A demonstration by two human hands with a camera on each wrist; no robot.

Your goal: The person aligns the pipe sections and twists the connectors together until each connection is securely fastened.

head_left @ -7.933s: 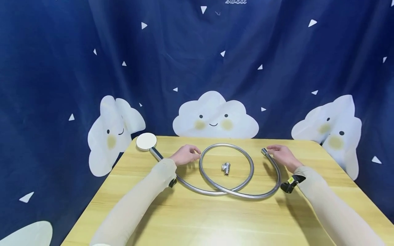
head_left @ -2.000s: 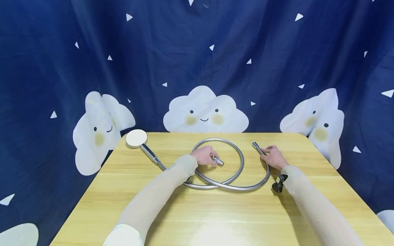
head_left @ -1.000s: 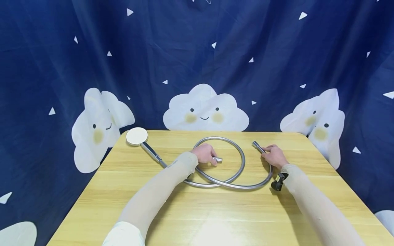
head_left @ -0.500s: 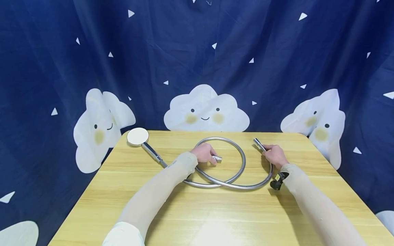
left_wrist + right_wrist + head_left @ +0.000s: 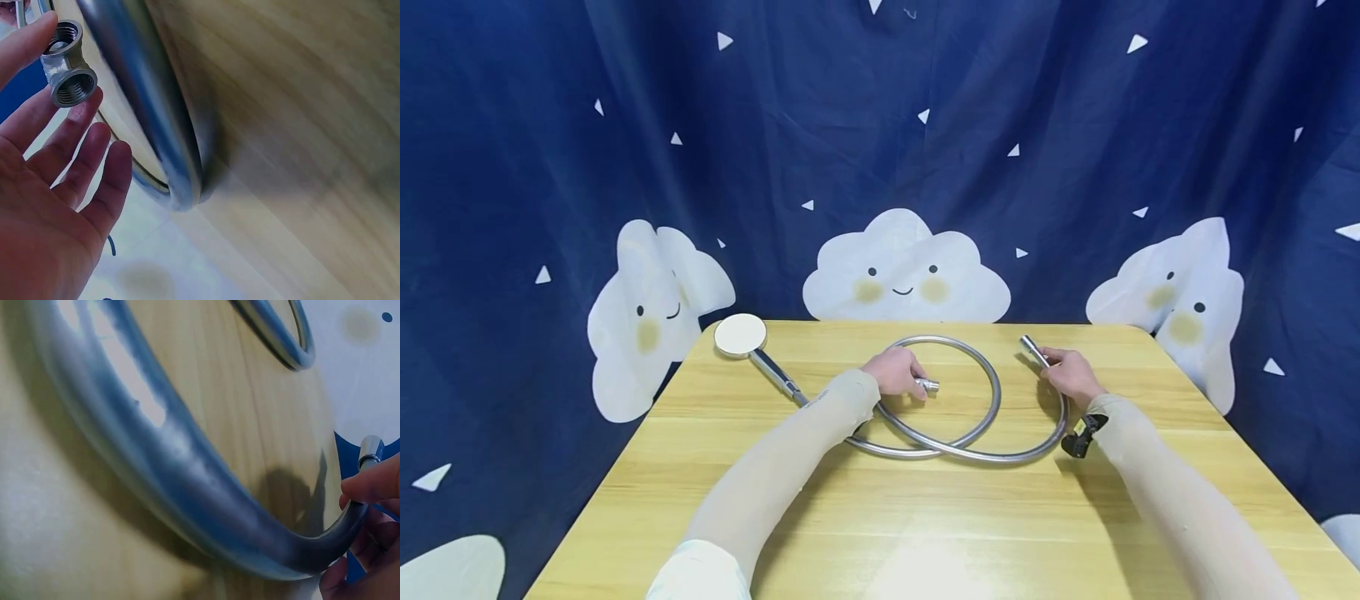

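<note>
My left hand (image 5: pixel 893 372) pinches a small metal tee fitting (image 5: pixel 929 385) between thumb and fingers, inside the hose loop. In the left wrist view, two threaded openings of the tee fitting (image 5: pixel 70 65) face the camera. My right hand (image 5: pixel 1072 377) pinches the silver shower hose (image 5: pixel 996 457) just below its free end, which points away from me and is tipped up. The hose's metal end nut (image 5: pixel 371 449) shows beyond the thumb in the right wrist view. A round white-faced shower head (image 5: pixel 741 335) lies at the back left, joined to the hose's other end.
The hose makes one crossed loop on the wooden table (image 5: pixel 880 517), partly under my left forearm. A dark blue curtain (image 5: pixel 880 125) with printed clouds hangs right behind the table's back edge. A black wrist camera (image 5: pixel 1081 437) sits on my right wrist.
Since the oldest frame, my left hand has moved into the loop and picked up the tee fitting. My right hand has gripped the hose; its end has tipped up slightly in the last second.
</note>
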